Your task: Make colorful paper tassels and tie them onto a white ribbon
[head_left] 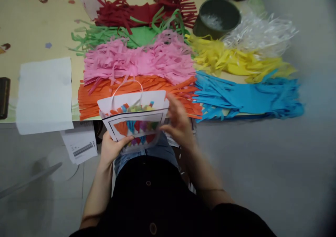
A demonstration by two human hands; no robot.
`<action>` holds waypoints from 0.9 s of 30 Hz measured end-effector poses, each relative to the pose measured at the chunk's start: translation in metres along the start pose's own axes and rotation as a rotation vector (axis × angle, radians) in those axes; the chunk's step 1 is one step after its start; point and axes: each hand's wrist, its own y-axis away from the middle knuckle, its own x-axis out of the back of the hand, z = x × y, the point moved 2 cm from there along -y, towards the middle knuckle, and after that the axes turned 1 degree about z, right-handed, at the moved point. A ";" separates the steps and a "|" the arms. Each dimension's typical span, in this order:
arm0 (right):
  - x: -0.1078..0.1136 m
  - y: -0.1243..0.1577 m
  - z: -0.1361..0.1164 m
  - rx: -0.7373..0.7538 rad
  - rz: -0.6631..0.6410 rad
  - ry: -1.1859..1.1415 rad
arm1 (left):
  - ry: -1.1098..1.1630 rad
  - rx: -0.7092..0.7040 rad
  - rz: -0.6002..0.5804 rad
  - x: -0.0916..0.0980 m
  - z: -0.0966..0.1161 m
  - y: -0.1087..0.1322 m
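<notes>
A small white gift bag (135,119) with a thin looped handle is held upright over my lap. Colourful paper pieces show at its top and through what looks like a clear front framed by a black line. My left hand (112,146) grips its lower left side, thumb across the front. Beside the bag's right edge is my right hand (180,121), slightly blurred, fingers and thumb spread apart; its fingertips are at the edge, perhaps touching. Just behind the bag lie fringed orange strips (91,98) and pink strips (141,62).
Further back are green strips (141,37) and dark red strips (143,13). To the right lie blue strips (252,97), yellow strips (236,62), clear shreds (262,34) and a dark tub (219,18). A white sheet (44,95) overhangs the table's front edge.
</notes>
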 end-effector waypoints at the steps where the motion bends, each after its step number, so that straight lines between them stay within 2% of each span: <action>1: 0.009 -0.013 -0.016 0.104 0.053 0.073 | -0.014 -0.007 -0.011 0.000 0.002 0.001; 3: 0.020 -0.040 -0.046 0.220 0.073 0.310 | -0.030 -0.026 -0.035 -0.002 0.007 0.003; 6: 0.013 -0.076 -0.077 0.309 -0.137 0.487 | -0.041 -0.060 -0.063 -0.007 0.013 0.006; 8: 0.004 -0.089 -0.086 0.315 -0.272 0.525 | -0.049 -0.071 -0.078 -0.010 0.014 0.006; 12: -0.004 -0.091 -0.090 0.374 -0.413 0.634 | -0.013 -0.054 -0.062 -0.010 0.012 0.004; 14: -0.004 -0.090 -0.090 0.365 -0.587 0.704 | -0.018 -0.078 -0.038 -0.010 0.012 0.003; 16: -0.005 -0.092 -0.089 0.298 -0.835 0.763 | -0.047 -0.123 -0.050 -0.011 0.012 0.002; 20: -0.012 -0.100 -0.089 0.129 -1.341 0.768 | -0.089 -0.173 -0.167 -0.016 0.009 0.003; 22: -0.016 -0.102 -0.088 0.075 -1.490 0.734 | -0.093 -0.186 -0.191 -0.017 0.007 0.005; 24: -0.015 -0.103 -0.087 0.053 -1.564 0.713 | -0.097 -0.194 -0.195 -0.017 0.004 0.006; 27: -0.007 -0.100 -0.090 0.096 -1.475 0.766 | -0.092 -0.182 -0.181 -0.017 0.003 0.007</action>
